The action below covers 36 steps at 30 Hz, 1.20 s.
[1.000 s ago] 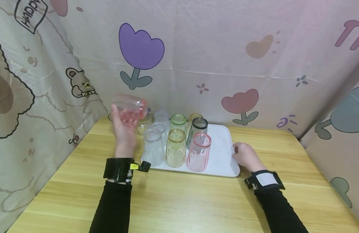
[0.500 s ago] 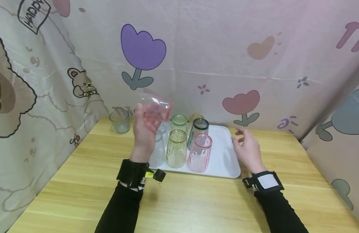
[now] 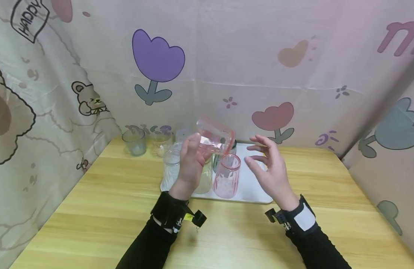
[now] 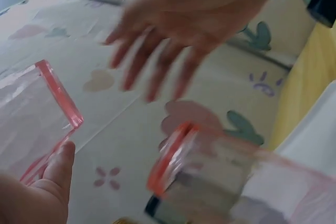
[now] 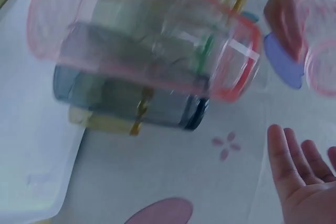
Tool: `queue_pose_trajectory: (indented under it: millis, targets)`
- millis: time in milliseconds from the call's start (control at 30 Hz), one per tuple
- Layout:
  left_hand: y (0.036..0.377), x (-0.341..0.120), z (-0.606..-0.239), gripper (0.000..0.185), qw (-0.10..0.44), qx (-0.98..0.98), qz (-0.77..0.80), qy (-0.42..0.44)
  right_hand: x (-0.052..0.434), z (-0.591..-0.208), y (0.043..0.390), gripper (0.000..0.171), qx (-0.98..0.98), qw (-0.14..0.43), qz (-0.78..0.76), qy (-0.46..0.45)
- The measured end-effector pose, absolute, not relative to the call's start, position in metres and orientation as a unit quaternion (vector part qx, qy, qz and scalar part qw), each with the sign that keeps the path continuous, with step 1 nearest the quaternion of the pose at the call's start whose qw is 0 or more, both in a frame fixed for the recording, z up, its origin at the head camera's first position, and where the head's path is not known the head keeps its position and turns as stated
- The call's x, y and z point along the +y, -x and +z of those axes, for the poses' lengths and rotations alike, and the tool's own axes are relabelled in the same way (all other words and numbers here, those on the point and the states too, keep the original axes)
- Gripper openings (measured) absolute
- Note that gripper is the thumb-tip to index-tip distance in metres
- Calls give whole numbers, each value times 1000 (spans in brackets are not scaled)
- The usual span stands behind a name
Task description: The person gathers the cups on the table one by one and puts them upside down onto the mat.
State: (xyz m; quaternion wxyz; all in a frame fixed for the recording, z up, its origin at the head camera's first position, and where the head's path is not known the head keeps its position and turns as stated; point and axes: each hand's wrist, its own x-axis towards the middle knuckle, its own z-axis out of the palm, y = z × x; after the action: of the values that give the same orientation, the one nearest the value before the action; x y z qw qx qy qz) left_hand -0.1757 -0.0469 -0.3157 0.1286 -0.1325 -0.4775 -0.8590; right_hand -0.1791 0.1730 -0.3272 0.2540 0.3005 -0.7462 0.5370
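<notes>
My left hand (image 3: 190, 164) grips a pink drinking glass (image 3: 215, 134), tilted on its side with its mouth-end red-pink edge toward the right, above the glasses on a white tray (image 3: 255, 186). Spread fingers mark my right hand (image 3: 270, 168), which holds nothing and hovers over the tray's right part, a short gap from that glass. Below the held glass, another pink glass (image 3: 227, 181) stands at the tray's front. A yellow glass (image 3: 204, 181) beside it is partly hidden by the left hand. The dark grey glass (image 5: 131, 93) behind shows in the right wrist view.
Clear glasses (image 3: 171, 168) stand on the tray's left. Off the tray, at the table's back left, are a greyish glass (image 3: 134, 142) and a clear one (image 3: 161, 144). A patterned curtain (image 3: 220, 56) hangs behind the wooden table (image 3: 92, 224).
My left hand has carried the pink glass rightward from the back left to over the tray. My right hand has let go of the tray's right edge, risen and moved left, fingers spreading.
</notes>
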Motion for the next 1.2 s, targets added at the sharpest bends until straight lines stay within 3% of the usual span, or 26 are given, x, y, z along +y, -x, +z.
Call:
queue_pose_trajectory:
  millis: [133,467,700,933,1033,1200]
  targets:
    - [170,-35,-320,84,109,-488,-854,146,163,-325,172,82,-705,254,554,-363]
    - [163,-25,-323,101,76,-497,-849,163,150,-325,169,75,-667,351,514,-409]
    - [164,-27,-317,111,22,-511,-840,180,148,-320,171,73,-647,354,522,-428]
    - [168,-36,-314,119,16,-522,-827,206,147,-311,176,80,-639,353,544,-414]
    - [170,-40,-314,111,35,-529,-824,201,146,-308,180,82,-639,348,565,-391]
    - [171,-50,-308,63,85,-536,-825,156,143,-299,187,75,-631,347,607,-336]
